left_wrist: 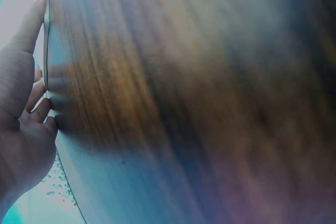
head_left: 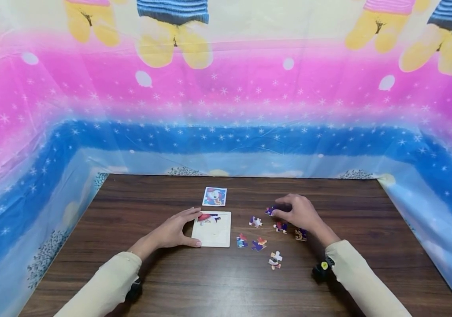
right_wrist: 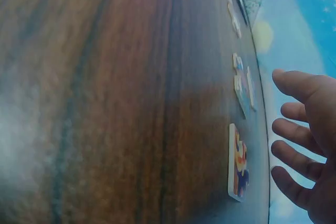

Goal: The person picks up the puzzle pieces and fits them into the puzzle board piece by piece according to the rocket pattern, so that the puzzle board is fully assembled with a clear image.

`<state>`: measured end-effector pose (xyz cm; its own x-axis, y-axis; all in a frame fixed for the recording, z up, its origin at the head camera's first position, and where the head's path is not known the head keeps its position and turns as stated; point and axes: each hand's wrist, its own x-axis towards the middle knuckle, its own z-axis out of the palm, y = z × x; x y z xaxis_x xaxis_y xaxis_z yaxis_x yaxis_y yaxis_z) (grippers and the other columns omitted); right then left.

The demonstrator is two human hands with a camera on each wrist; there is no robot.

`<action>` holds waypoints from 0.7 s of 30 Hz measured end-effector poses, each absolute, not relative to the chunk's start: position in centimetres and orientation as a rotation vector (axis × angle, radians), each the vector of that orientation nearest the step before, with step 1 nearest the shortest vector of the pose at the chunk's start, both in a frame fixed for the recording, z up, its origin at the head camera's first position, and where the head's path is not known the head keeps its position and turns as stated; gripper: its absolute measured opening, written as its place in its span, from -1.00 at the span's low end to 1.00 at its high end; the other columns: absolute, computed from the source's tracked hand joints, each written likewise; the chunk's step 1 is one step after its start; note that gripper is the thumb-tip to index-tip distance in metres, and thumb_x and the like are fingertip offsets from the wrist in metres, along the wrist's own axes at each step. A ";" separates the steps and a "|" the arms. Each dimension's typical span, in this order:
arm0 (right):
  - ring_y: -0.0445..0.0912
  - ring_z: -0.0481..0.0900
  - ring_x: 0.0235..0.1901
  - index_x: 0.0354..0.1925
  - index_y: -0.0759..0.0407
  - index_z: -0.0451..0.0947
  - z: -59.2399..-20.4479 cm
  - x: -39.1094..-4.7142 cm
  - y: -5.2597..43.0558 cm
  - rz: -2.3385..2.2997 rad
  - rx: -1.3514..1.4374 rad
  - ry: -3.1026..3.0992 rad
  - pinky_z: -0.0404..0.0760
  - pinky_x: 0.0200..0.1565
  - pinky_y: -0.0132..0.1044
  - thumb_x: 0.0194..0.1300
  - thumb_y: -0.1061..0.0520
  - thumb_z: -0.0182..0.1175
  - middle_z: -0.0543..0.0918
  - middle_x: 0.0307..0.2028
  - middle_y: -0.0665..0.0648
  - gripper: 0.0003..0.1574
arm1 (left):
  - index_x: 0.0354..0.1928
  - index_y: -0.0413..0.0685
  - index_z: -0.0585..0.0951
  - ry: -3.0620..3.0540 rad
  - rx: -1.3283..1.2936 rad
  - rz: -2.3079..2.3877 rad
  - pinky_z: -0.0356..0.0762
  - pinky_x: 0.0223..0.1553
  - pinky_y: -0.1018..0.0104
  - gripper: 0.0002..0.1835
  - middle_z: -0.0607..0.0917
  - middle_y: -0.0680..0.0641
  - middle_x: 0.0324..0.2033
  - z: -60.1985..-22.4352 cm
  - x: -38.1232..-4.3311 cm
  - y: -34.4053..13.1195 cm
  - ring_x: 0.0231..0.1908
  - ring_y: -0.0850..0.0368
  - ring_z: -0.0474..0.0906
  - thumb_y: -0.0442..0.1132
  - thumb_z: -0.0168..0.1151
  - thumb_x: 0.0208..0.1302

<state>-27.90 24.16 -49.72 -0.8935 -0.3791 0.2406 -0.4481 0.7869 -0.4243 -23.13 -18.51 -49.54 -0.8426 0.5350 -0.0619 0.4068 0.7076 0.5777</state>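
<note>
L hand (head_left: 174, 230) at 9 o'clock of white sq. puzzle tray (head_left: 216, 234), fingers + thumb wide along edge. R hand (head_left: 299, 214) approx. tray's 3 o'clock, fingers loosely apart, thumb by small purple jigsaw pc (head_left: 269, 211); can't tell if touching. Other multicolour pcs (head_left: 259, 243) 3–4 o'clock; sq. picture card (head_left: 214, 197) at 12.

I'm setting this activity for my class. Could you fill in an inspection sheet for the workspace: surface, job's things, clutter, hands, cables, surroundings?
Surface: brown wood-grain table.
Job's things: white square puzzle tray, a few pieces in its far-left part; loose pieces scattered right of it; picture card beyond it.
Clutter: nothing seen.
Hands: left hand touches the tray's left side; right hand is at the farthest loose piece, contact unclear.
Cables: nothing seen.
Surroundings: patterned cloth, pink and blue, behind the table and along both sides.
</note>
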 end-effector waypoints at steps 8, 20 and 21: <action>0.07 0.69 -0.04 0.05 0.17 0.75 -50.1 -28.3 24.1 0.698 0.588 -2.922 0.64 0.00 0.10 0.26 -0.24 0.43 0.76 -0.03 0.16 -0.39 | 0.54 -0.12 0.30 2.691 0.744 0.828 0.18 0.41 -0.30 0.06 0.22 -0.13 0.56 -49.6 -23.2 -18.4 0.54 -0.21 0.09 0.23 0.52 0.12; 0.04 0.62 -0.13 -0.03 0.11 0.78 -50.1 -28.4 23.0 0.546 0.606 -2.944 0.63 -0.12 0.04 0.22 -0.19 0.47 0.69 -0.12 0.10 -0.50 | 0.54 -0.12 0.31 2.689 0.737 0.839 0.18 0.41 -0.30 0.06 0.23 -0.13 0.56 -49.7 -23.2 -18.6 0.54 -0.21 0.09 0.23 0.52 0.11; 0.04 0.62 -0.13 0.00 0.11 0.78 -50.0 -28.4 22.9 0.531 0.622 -2.944 0.63 -0.12 0.04 0.22 -0.16 0.47 0.69 -0.12 0.10 -0.51 | 0.54 -0.12 0.31 2.689 0.736 0.839 0.18 0.41 -0.30 0.06 0.23 -0.13 0.56 -49.7 -23.2 -18.6 0.54 -0.21 0.09 0.24 0.52 0.11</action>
<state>-28.43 22.93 -50.02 -0.9135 -0.3767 0.1539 -0.4067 0.8569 -0.3166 -23.17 -18.60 -49.65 -0.8476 0.5264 -0.0669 0.3950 0.7100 0.5830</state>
